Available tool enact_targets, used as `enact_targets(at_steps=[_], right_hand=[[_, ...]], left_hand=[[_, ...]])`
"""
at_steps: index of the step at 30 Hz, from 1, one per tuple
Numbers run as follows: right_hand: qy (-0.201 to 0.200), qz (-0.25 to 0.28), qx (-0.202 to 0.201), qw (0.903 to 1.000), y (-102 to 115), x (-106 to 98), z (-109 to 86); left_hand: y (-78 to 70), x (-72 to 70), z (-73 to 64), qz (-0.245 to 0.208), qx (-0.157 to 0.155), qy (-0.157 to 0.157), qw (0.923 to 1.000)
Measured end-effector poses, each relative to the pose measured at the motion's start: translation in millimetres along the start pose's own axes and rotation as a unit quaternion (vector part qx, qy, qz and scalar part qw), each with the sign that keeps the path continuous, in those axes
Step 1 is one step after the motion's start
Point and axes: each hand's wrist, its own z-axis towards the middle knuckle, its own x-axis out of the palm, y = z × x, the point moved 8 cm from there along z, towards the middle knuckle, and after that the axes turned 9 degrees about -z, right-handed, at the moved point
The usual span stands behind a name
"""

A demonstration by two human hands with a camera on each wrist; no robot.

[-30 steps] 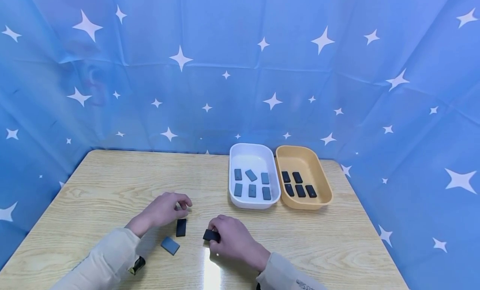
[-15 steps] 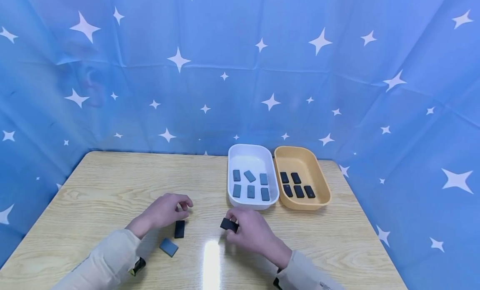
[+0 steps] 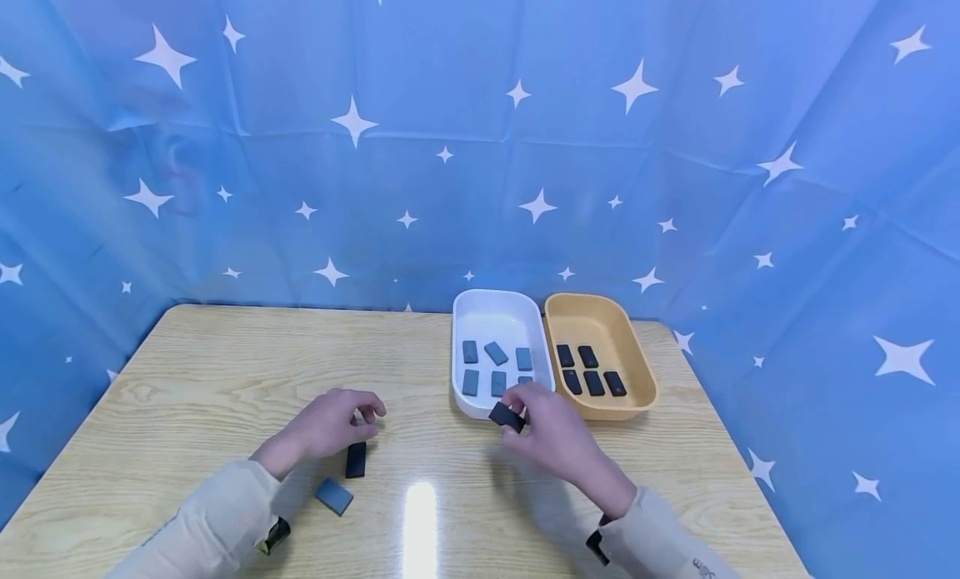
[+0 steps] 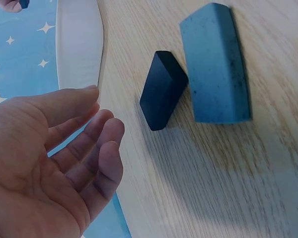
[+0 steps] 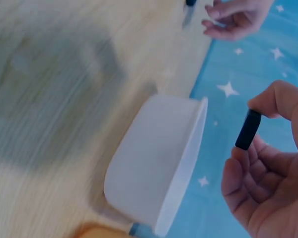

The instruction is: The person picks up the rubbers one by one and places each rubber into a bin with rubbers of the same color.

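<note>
- Pinching a black block [image 3: 507, 416] between thumb and fingertips, the right hand [image 3: 555, 436] holds it clear of the surface [image 3: 225, 371], just at the near rim of the white tray [image 3: 459, 393].
- Beyond that hand, the white tray holds grey-blue blocks; the tan tray [image 3: 637, 371] beside it holds black ones.
- The left hand [image 3: 324, 425] rests relaxed, fingers loosely curled, grasping nothing.
- Just beside its fingers lie a second black block [image 3: 356, 460] and a grey-blue block [image 3: 333, 496], on the surface.
</note>
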Motion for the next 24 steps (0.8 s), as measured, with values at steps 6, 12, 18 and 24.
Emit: enact_targets(at_steps=[6,12,18,24], right_hand=[[-0.011,-0.006,0.019,0.9997,-18.2,-11.1,3.2],[-0.020,-0.027,0.027,0.9991,-35.2,-18.3,6.3],[-0.016,-0.039,0.048,0.9980,-57.9,-20.1,9.1],[-0.005,-0.041,0.071,0.9967,-92.3,-24.3,13.0]], left_hand=[[0.4,0.0,-1.5,0.003,0.004,-0.002,1.0000],[1.3,-1.5,-1.9,0.005,0.004,-0.005,1.0000],[3.1,-3.4,-4.1,0.011,-0.002,-0.011,0.9999],[2.7,-3.9,-5.1,0.006,-0.002,-0.013,0.9999]])
